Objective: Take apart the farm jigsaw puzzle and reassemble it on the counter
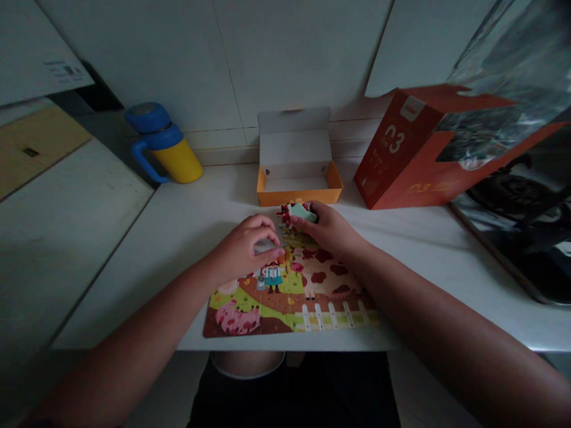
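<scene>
The farm-scene puzzle [279,306] lay before you on the white counter [147,267]. At its far end, your right hand [329,226] pinched a pale green piece [301,212] between thumb and fingers. Your left hand [250,245] was at the puzzle's left side, fingers loosely curled, thumb apart. Just beyond stood an open orange box [300,197], between a blue-and-yellow jug [178,157] and a red box [401,166].

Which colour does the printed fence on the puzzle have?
The fence on the puzzle is white; the head view shows it best.
</scene>
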A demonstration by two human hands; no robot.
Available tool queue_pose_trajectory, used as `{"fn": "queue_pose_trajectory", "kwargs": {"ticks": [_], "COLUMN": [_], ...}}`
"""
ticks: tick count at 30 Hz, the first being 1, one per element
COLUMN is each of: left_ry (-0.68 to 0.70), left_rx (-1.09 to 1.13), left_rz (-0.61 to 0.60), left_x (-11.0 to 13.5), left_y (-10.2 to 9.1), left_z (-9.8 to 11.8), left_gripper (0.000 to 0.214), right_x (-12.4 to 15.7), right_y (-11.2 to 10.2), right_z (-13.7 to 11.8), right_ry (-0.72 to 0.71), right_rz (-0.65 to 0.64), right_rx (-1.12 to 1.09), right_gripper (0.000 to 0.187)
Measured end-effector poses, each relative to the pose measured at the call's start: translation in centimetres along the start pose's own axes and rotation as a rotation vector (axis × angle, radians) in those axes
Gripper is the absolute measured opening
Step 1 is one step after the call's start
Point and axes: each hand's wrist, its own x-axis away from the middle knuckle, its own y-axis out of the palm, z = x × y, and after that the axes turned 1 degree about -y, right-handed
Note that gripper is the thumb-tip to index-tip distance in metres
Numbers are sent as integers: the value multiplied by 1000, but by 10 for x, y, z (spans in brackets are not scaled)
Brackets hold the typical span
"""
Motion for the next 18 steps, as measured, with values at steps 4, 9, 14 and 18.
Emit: {"fn": "queue_pose_trajectory", "kwargs": {"ticks": [4, 9, 14, 18], "left_ry": [43, 36, 109, 222], "left_rx": [-79, -98, -156, -231], "left_rz": [-132, -202, -159, -125], "left_x": [3, 2, 1, 3], "left_y": [2, 5, 5, 4], "left_z": [8, 7, 9, 12], "left_gripper": [26, 40, 41, 34], "right_x": [-1, -1, -1, -1], "right_y": [0, 0, 0, 0], "right_z": [0, 0, 0, -1], "right_ry": [-6, -25, -21, -32], "right_rz": [9, 6, 0, 4], "right_rx": [42, 65, 67, 68], "right_gripper": [46, 43, 42, 43]}}
